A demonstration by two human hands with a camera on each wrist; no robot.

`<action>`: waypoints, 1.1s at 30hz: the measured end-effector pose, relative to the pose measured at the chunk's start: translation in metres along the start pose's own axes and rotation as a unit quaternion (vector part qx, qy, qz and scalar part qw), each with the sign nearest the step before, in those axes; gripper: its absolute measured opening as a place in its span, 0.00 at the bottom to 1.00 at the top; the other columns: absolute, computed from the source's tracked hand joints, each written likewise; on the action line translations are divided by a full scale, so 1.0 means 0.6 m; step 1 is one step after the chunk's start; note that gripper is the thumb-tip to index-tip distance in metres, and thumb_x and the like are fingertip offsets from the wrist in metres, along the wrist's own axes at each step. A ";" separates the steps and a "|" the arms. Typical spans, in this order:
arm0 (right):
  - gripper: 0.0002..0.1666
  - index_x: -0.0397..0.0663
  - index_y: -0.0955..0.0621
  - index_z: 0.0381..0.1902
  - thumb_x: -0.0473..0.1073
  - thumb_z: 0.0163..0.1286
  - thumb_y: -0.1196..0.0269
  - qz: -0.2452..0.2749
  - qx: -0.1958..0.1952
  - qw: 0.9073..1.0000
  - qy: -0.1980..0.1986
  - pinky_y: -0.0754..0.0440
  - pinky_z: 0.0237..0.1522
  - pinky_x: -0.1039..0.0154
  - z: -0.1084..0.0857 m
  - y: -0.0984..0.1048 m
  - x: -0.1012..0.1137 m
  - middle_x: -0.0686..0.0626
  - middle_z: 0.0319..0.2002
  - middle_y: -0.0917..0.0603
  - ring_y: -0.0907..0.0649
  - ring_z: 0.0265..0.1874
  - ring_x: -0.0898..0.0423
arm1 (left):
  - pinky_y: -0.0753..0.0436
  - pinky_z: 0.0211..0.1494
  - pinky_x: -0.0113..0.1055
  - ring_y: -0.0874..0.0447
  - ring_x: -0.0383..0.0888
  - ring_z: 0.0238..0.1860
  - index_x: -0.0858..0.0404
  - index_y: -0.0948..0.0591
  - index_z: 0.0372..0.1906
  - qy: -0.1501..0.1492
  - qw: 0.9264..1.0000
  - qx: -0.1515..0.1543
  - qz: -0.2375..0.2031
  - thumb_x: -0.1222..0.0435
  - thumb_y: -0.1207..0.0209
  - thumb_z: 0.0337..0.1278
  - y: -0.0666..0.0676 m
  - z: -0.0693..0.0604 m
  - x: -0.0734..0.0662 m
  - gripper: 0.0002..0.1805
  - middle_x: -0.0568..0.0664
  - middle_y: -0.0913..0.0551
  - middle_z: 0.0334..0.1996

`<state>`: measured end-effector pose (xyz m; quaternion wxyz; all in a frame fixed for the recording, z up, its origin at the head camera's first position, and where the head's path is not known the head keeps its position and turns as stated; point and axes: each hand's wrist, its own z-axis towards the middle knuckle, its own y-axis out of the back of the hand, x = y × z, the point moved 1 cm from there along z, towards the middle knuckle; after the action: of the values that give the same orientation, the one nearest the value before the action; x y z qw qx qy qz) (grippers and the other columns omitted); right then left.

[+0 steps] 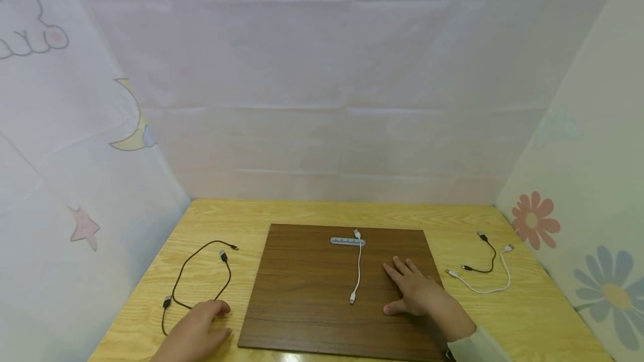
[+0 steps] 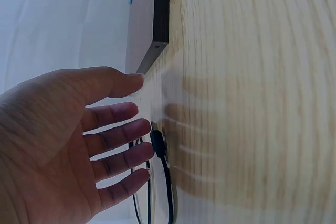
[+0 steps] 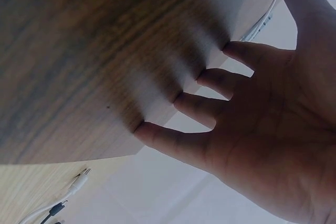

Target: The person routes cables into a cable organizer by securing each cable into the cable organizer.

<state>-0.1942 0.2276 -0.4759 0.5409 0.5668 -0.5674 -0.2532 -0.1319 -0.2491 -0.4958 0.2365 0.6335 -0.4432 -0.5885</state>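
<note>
A white cable (image 1: pixel 359 268) lies on the brown board (image 1: pixel 307 289) between the two hands, nearer to the right hand (image 1: pixel 415 290) than to the left hand (image 1: pixel 193 333). It runs from near the board's back edge toward its middle, one plug at each end.

The right hand is spread, fingers apart and thumb out to the side, with its fingertips touching the board near its right edge. The left hand is by the table (image 1: pixel 548 317)'s front edge, left of the board's front left corner, its fingers loosely bent and its thumb apart from them. Black cables (image 1: pixel 181 271) lie looped on the table just beyond it; in the left wrist view a black plug (image 2: pixel 158 142) is just beside its fingertips, but whether they touch cannot be told.

A pale slotted cable holder (image 1: pixel 344 241) sits near the board's back edge. The white cable passes across its right end; whether it is seated in a slot is too small to tell.

Toward the table's right edge lie a short black cable (image 1: pixel 495 257) and a second white cable (image 1: pixel 487 293).
</note>
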 end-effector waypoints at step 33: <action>0.61 0.43 0.37 0.77 0.67 0.54 0.28 -0.002 -0.008 1.000 0.003 0.39 0.57 0.17 0.001 -0.006 -0.005 0.33 0.78 0.44 0.45 0.75 0.27 | 0.23 0.33 0.33 0.28 0.29 0.31 0.58 0.19 0.33 -0.083 0.996 0.009 0.001 0.63 0.29 0.56 0.015 -0.029 0.060 0.09 0.43 0.23 0.31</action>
<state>-0.1942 0.2295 -0.4802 0.5470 0.5641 -0.5626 -0.2571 -0.1210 -0.2873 -0.5043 0.1941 0.5836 -0.4672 -0.6352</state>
